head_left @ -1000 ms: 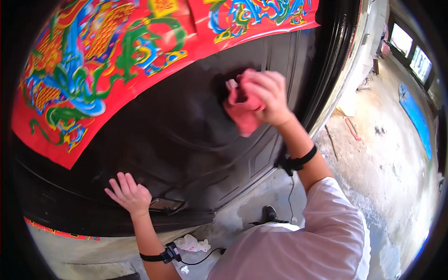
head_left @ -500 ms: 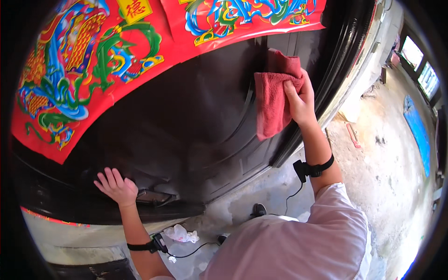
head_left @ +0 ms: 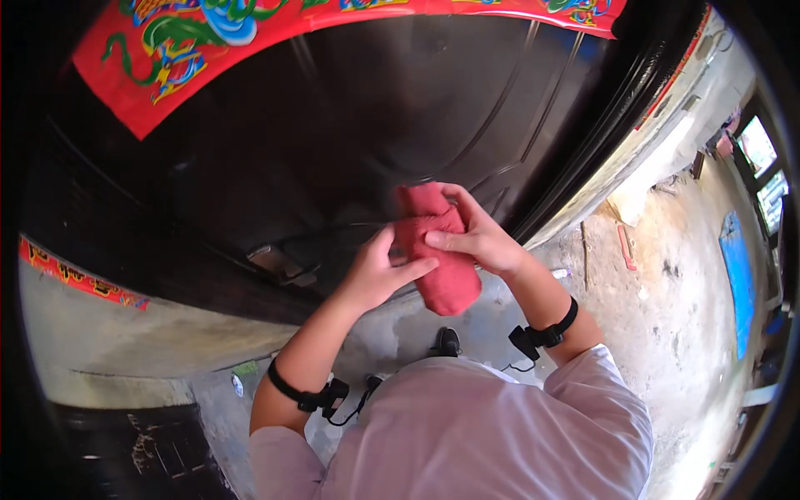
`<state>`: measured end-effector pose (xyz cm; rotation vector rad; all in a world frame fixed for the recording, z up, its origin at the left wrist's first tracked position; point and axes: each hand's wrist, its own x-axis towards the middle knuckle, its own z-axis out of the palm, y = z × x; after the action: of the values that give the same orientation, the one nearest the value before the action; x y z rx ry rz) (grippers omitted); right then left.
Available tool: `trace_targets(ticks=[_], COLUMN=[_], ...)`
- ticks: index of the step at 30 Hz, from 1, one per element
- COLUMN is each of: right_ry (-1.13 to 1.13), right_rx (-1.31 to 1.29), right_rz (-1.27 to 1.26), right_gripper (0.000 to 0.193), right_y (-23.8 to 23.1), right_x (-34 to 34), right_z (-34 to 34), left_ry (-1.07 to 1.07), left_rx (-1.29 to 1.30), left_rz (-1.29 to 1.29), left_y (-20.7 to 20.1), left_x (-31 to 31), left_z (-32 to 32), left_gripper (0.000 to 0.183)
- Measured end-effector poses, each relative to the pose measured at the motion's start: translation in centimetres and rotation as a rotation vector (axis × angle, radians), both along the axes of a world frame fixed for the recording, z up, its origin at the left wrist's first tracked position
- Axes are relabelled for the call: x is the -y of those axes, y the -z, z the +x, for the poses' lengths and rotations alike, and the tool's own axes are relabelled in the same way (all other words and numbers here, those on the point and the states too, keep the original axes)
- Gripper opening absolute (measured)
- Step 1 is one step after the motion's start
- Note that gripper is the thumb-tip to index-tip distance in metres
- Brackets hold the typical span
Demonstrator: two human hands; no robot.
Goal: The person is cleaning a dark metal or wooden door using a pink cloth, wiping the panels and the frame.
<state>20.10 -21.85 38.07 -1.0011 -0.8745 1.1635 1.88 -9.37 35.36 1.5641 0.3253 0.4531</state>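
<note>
A folded red cloth is held up in front of a dark, glossy door. My right hand grips it from the right, with the thumb across its front and the fingers behind its upper part. On the other side my left hand pinches its left edge, thumb on the front; the other fingers are partly hidden behind the cloth. A door handle sits on the door, left of my left hand.
A red poster with colourful figures covers the door's upper part. The dark door frame stands at right. Beyond it, a blue sheet lies on the concrete floor. My shoe shows below the cloth.
My right hand has brought the cloth down and left, away from the door's right side. My left hand has left the door by the handle and moved right to hold the cloth.
</note>
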Motion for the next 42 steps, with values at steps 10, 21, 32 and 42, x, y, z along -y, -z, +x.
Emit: trace_targets(ticks=[10,21,32,42], right_ry=[-0.189,-0.276,-0.094,0.040], right_rx=[-0.315,-0.265,-0.462,-0.329], right_rz=[-0.192,-0.044,-0.121,-0.196], right_gripper=[0.074,0.077,0.085,0.054], right_y=[5.7,7.6,10.5,12.1], right_x=[1.5,2.3,3.1,5.9], right_z=[0.5,0.9,3.5,7.5], left_ry=[-0.229,-0.084,-0.158,-0.041], left_rx=[-0.251,-0.048,-0.042,-0.156], left_rz=[0.256,-0.250,-0.499,-0.496], left_y=[3.5,2.1,1.4,2.0], left_x=[-1.9,-1.0,-3.0,-5.2], left_z=[-3.0,-4.1,-3.9,-6.0], left_gripper=[0.017,0.031,0.039,0.045])
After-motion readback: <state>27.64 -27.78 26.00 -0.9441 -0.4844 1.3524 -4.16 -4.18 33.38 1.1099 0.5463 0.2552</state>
